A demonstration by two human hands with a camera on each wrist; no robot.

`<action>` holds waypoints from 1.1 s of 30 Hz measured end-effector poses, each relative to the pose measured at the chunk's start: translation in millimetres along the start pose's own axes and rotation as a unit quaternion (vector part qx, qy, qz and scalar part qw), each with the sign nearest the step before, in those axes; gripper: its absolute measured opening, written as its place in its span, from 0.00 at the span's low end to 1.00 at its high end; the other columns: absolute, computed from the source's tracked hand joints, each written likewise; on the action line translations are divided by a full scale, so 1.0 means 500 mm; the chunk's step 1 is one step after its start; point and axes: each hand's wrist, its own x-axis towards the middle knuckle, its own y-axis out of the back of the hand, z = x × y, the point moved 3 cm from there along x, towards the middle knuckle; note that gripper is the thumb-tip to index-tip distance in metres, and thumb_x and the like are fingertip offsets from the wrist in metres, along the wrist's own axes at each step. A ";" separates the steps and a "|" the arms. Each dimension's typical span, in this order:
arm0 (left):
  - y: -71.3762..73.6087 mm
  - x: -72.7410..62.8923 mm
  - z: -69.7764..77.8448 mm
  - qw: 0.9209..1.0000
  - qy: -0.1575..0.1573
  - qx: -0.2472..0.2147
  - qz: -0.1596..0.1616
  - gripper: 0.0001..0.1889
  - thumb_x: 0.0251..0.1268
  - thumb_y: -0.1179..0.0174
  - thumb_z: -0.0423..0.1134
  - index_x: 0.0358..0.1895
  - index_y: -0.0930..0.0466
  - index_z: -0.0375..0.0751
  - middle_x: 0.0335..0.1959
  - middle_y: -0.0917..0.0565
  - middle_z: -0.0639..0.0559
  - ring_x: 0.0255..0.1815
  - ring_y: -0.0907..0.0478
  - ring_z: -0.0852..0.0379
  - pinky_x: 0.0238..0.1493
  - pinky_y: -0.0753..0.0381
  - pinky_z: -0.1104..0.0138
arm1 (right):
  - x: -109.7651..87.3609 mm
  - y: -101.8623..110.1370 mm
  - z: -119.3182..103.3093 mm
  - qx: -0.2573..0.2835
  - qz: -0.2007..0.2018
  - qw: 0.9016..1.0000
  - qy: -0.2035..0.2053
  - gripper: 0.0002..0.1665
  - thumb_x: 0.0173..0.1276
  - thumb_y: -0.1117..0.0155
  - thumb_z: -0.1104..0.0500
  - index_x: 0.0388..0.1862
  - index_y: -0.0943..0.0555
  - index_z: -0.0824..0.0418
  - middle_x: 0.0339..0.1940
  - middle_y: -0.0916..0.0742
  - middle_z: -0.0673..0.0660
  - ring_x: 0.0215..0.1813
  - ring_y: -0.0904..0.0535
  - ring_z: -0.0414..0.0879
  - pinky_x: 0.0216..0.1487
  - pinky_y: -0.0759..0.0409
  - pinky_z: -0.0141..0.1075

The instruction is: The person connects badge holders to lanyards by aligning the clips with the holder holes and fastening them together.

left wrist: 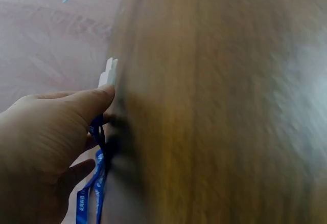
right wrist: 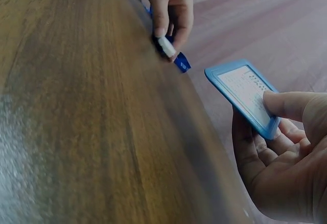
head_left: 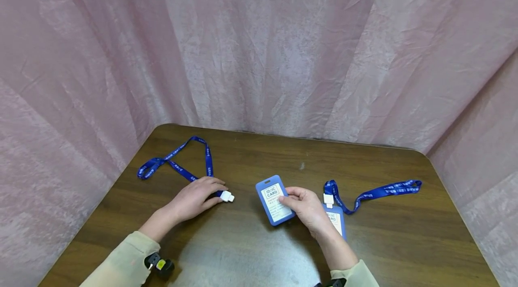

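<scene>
My left hand (head_left: 197, 198) pinches the end of a blue lanyard (head_left: 208, 156) by its white plastic clip (head_left: 227, 196), just above the table. In the left wrist view, the thumb lies along that clip (left wrist: 106, 75), and the blue strap hangs below the fingers. My right hand (head_left: 306, 209) grips a blue card holder (head_left: 272, 191) by its right edge, thumb on the front. The holder is tilted, with a slot at its top and a white printed card marked "ID/IC CARD" inside. A gap separates the holder from the clip.
A second card holder (head_left: 336, 217) lies right of my right hand, partly hidden by it, with its white clip (head_left: 328, 199) and blue lanyard (head_left: 380, 192) attached. Everything lies on a brown wooden table (head_left: 243, 251). A pink curtain (head_left: 259, 53) hangs behind it.
</scene>
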 end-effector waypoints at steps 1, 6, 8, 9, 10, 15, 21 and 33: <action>0.000 0.003 0.000 1.000 0.012 -0.016 -0.001 0.15 0.71 0.33 0.45 0.57 0.16 0.51 0.56 0.17 0.55 0.60 0.23 0.52 0.60 0.23 0.51 | 0.001 0.002 -0.001 -0.001 0.003 1.000 -0.001 0.18 0.70 0.31 0.62 0.52 0.18 0.73 0.39 0.10 0.58 0.37 0.16 0.42 0.39 0.19 0.31; -0.005 0.028 0.009 0.986 0.099 -0.134 -0.005 0.15 0.72 0.35 0.49 0.59 0.18 0.59 0.52 0.18 0.63 0.56 0.23 0.58 0.56 0.22 0.55 | 0.002 0.015 -0.007 -0.004 0.014 1.000 -0.003 0.18 0.70 0.31 0.62 0.53 0.17 0.73 0.39 0.10 0.58 0.37 0.16 0.42 0.39 0.19 0.31; -0.009 0.043 0.017 0.973 0.125 -0.194 -0.005 0.15 0.72 0.35 0.50 0.59 0.19 0.60 0.53 0.18 0.62 0.55 0.23 0.59 0.56 0.22 0.56 | 0.002 0.020 -0.009 -0.002 0.018 1.000 -0.004 0.18 0.70 0.31 0.62 0.53 0.17 0.73 0.39 0.10 0.59 0.36 0.16 0.42 0.38 0.19 0.31; -0.012 0.051 0.020 0.966 0.133 -0.223 -0.005 0.15 0.73 0.36 0.50 0.59 0.19 0.60 0.53 0.18 0.62 0.55 0.23 0.59 0.56 0.22 0.56 | 0.002 0.022 -0.011 -0.002 0.021 1.000 -0.005 0.18 0.70 0.31 0.62 0.53 0.17 0.73 0.38 0.10 0.59 0.36 0.16 0.42 0.38 0.19 0.31; -0.016 0.059 0.024 0.958 0.139 -0.250 -0.003 0.15 0.73 0.36 0.50 0.59 0.19 0.59 0.53 0.18 0.61 0.54 0.22 0.59 0.57 0.22 0.56 | 0.002 0.025 -0.012 -0.001 0.024 1.000 -0.005 0.18 0.70 0.31 0.62 0.53 0.17 0.72 0.38 0.10 0.59 0.36 0.15 0.42 0.38 0.19 0.31; -0.029 0.093 0.038 0.932 0.158 -0.325 0.018 0.15 0.71 0.33 0.49 0.57 0.19 0.55 0.52 0.18 0.58 0.52 0.21 0.57 0.57 0.22 0.56 | 0.005 0.034 -0.017 0.001 0.037 0.999 -0.007 0.17 0.69 0.30 0.62 0.52 0.17 0.72 0.37 0.10 0.59 0.35 0.15 0.43 0.37 0.19 0.31; -0.031 0.124 0.048 0.923 0.162 -0.345 0.054 0.18 0.72 0.34 0.46 0.61 0.18 0.51 0.56 0.18 0.58 0.53 0.22 0.55 0.56 0.23 0.55 | 0.008 0.044 -0.021 -0.007 0.054 0.999 0.000 0.16 0.69 0.30 0.62 0.52 0.16 0.71 0.37 0.10 0.59 0.34 0.16 0.43 0.35 0.19 0.31; -0.021 0.176 0.079 0.898 0.170 -0.402 0.061 0.17 0.77 0.40 0.46 0.63 0.17 0.50 0.61 0.18 0.57 0.64 0.26 0.53 0.62 0.28 0.51 | -0.001 0.056 -0.018 -0.017 0.079 0.997 -0.003 0.15 0.72 0.32 0.60 0.53 0.15 0.67 0.37 0.11 0.55 0.36 0.18 0.43 0.37 0.21 0.32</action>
